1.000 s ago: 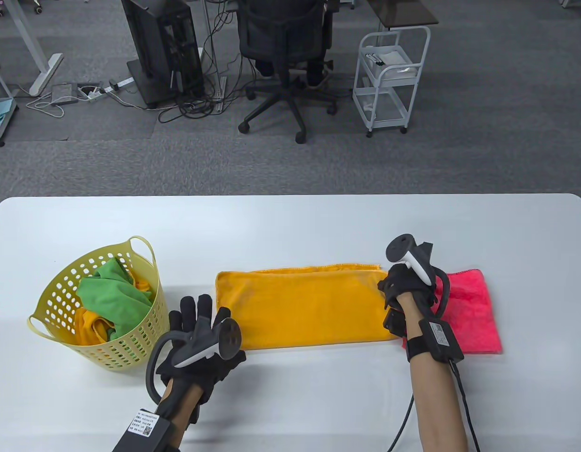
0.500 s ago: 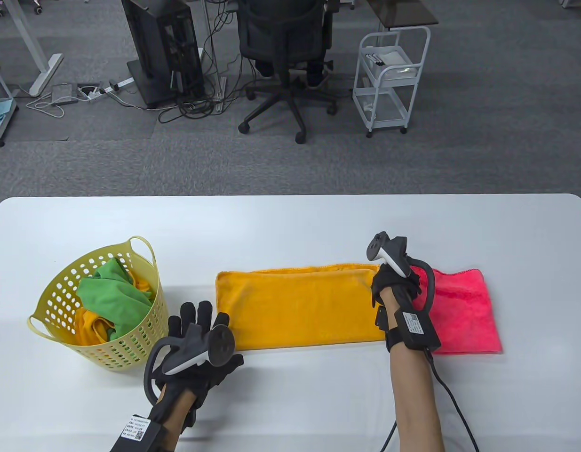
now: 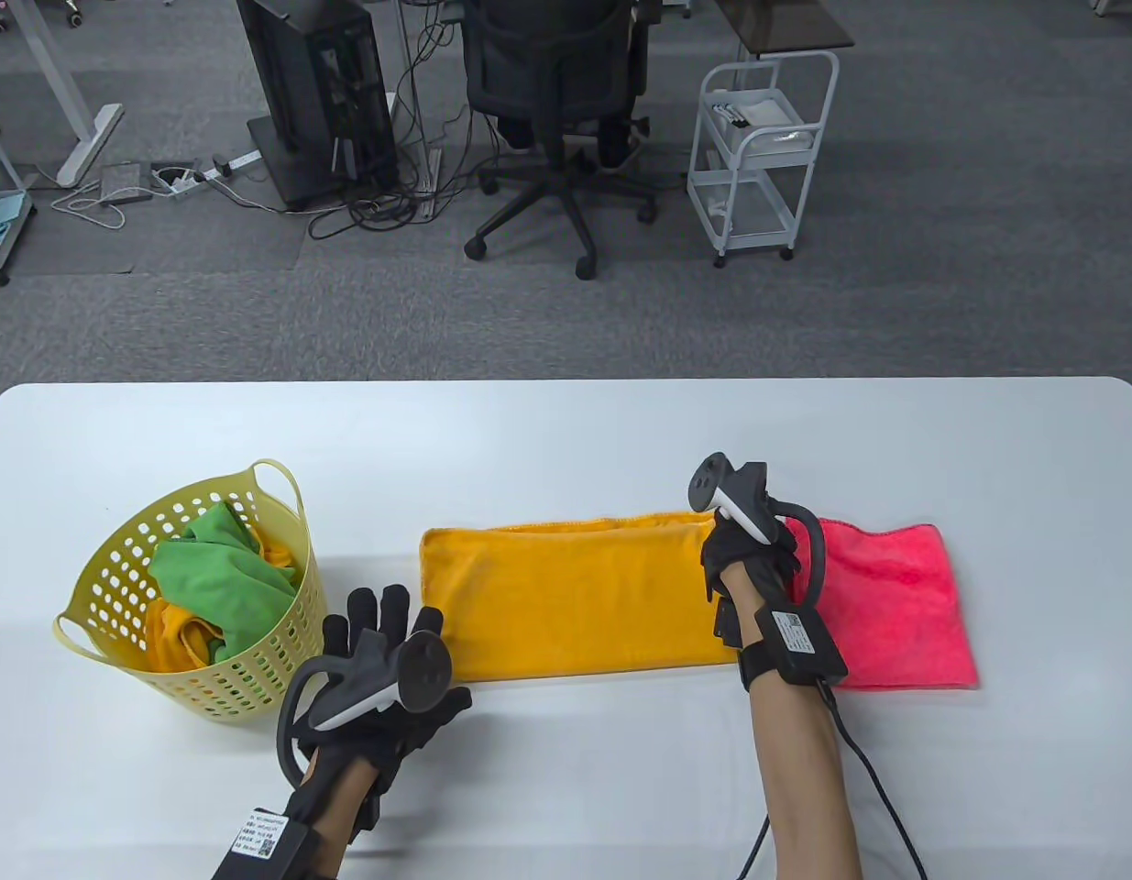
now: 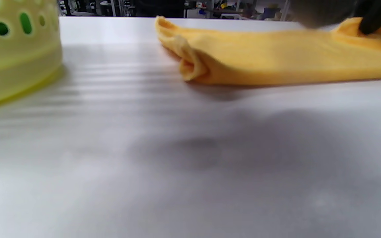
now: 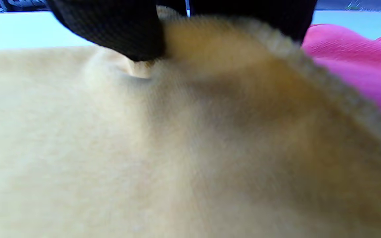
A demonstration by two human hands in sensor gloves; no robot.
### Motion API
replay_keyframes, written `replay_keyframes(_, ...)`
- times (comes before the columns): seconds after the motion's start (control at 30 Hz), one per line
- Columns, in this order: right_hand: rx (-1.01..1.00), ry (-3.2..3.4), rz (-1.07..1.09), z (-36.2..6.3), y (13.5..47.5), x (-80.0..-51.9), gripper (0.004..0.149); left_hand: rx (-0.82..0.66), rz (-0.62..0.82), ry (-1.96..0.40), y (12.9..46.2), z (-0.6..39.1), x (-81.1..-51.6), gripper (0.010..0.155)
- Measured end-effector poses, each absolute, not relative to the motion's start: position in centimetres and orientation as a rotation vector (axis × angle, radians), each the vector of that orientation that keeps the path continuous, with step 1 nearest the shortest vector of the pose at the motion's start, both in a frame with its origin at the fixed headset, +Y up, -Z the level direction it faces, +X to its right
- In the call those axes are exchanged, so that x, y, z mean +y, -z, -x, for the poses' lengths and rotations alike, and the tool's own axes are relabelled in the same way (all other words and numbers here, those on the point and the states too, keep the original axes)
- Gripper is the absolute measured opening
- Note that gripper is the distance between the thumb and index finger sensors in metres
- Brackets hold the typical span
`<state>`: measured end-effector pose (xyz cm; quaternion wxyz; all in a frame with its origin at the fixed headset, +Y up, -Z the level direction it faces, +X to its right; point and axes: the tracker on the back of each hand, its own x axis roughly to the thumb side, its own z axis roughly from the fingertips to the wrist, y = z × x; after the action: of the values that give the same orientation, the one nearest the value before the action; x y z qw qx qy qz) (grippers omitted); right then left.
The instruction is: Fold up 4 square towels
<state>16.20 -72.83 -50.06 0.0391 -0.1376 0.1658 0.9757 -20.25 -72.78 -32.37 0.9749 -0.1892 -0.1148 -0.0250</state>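
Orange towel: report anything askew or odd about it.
The orange towel lies folded in a long strip, but its right end is lifted and bunched in the right hand, beside the pink towel. Its left end looks rumpled.

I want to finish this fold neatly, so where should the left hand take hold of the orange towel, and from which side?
Judging by its pose, grip the orange towel at its near left corner, coming in from the left end beside the left hand. The strip lies flat with that doubled end free, while the right hand pinches the right end.

Four towels (image 3: 584, 596), one basket (image 3: 254, 678), two hands (image 3: 749, 555).
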Motion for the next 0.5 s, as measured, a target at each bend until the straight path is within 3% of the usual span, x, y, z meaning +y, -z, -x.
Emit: replay_keyframes(0.5,0.435,-2.676,0.438,-19.6,49.5,-72.7,0.048,-0.240,0.414,0.051,32.3,20.5,-72.8,0.094)
